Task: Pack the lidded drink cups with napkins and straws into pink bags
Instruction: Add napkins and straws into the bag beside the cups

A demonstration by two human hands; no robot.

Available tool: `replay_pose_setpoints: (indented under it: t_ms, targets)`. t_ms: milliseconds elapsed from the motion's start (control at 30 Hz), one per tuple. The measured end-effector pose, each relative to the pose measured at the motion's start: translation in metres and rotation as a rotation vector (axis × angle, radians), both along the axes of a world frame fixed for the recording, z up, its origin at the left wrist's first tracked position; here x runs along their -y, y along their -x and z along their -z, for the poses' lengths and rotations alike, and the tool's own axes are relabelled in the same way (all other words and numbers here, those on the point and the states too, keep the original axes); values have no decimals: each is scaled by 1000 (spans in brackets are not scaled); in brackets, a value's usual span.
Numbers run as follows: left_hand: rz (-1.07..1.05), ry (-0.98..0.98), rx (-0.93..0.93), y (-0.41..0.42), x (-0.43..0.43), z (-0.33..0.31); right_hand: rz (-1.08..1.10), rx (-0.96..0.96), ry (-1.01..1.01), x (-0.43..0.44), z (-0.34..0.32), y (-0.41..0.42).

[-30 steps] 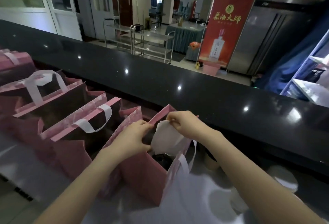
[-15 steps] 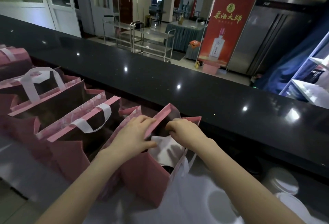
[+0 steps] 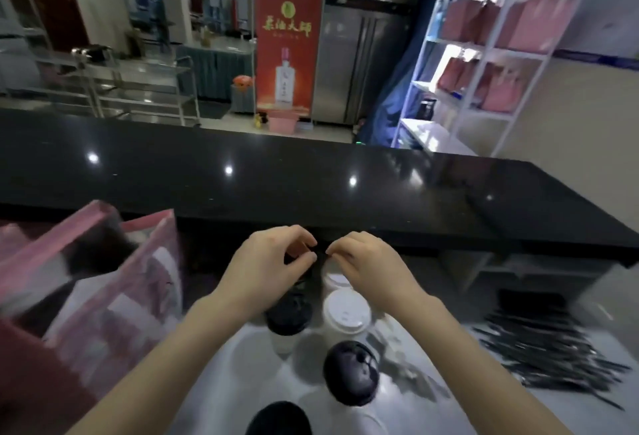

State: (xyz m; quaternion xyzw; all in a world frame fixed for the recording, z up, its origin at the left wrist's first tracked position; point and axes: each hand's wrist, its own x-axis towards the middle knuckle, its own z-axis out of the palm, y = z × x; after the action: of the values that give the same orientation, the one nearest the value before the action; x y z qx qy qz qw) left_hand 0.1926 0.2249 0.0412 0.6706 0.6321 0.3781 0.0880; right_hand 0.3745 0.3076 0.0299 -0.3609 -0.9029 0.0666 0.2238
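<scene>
Left hand [image 3: 273,262], right hand [image 3: 366,262] leave pink bag [image 3: 114,296], now 9 o'clock; hover over lidded cups [image 3: 345,310] on tabletop [image 3: 235,365]. Fingers [image 3: 304,256] curled, tips near-touching; whether gripping anything, cannot tell. Cup pick likely next.

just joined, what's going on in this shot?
A person is packing drinks. The left hand and right hand hover with curled fingers over the far end of the lidded cups on the worktop. Whether they grip anything is unclear. An open pink bag stands at left, a pile of dark straws at right.
</scene>
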Motion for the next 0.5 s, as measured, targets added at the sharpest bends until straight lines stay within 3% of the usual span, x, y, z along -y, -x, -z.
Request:
replay_pose_setpoints:
  t_ms: [267, 500]
  targets:
    - [231, 194, -84, -219, -84, 52, 297, 83, 118, -37, 49, -240]
    - [339, 345, -149, -351, -138, 123, 509, 195, 249, -63, 107, -380]
